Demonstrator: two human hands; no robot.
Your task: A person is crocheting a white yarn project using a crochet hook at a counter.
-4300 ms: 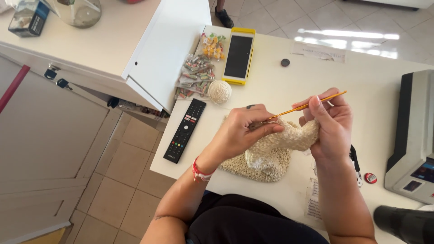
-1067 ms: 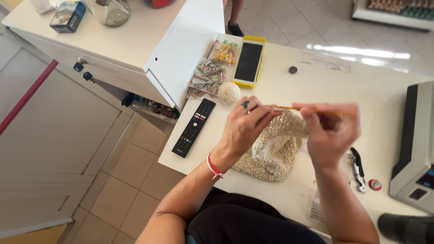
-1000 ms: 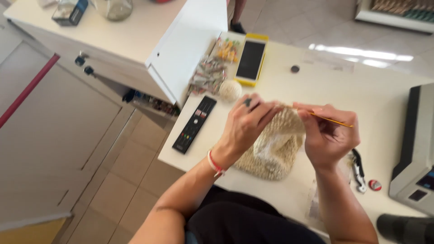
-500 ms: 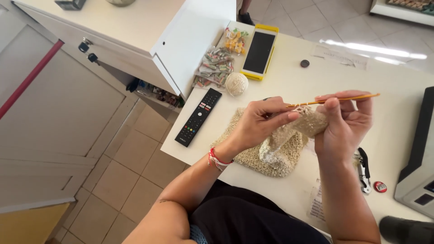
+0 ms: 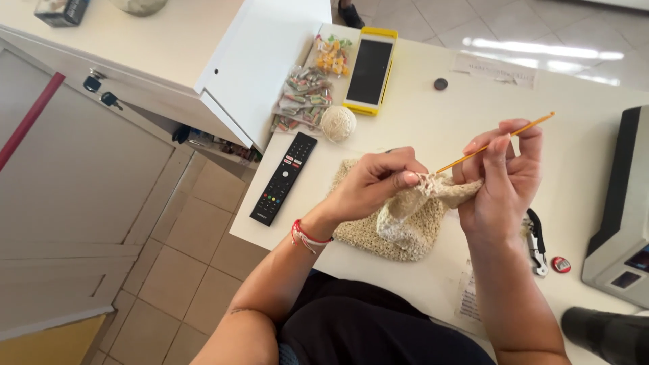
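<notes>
A beige crocheted piece (image 5: 399,223) lies partly on the cream table (image 5: 433,115), its upper edge lifted between both hands. My left hand (image 5: 375,182) pinches that lifted edge with thumb and fingers. My right hand (image 5: 503,179) grips the other end of the edge together with an orange crochet hook (image 5: 500,140), whose shaft points up to the right. A small ball of beige yarn (image 5: 337,124) rests on the table just beyond my left hand.
A black remote (image 5: 284,178) lies near the table's left edge. Beyond it sit a bag of wrapped sweets (image 5: 304,98) and a phone in a yellow case (image 5: 369,71). A grey machine (image 5: 625,216) stands at right, small pliers (image 5: 536,240) beside it.
The view shifted slightly. My right hand turned the hook from pointing right to pointing up and right while working stitches. My left hand keeps its pinch on the edge.
</notes>
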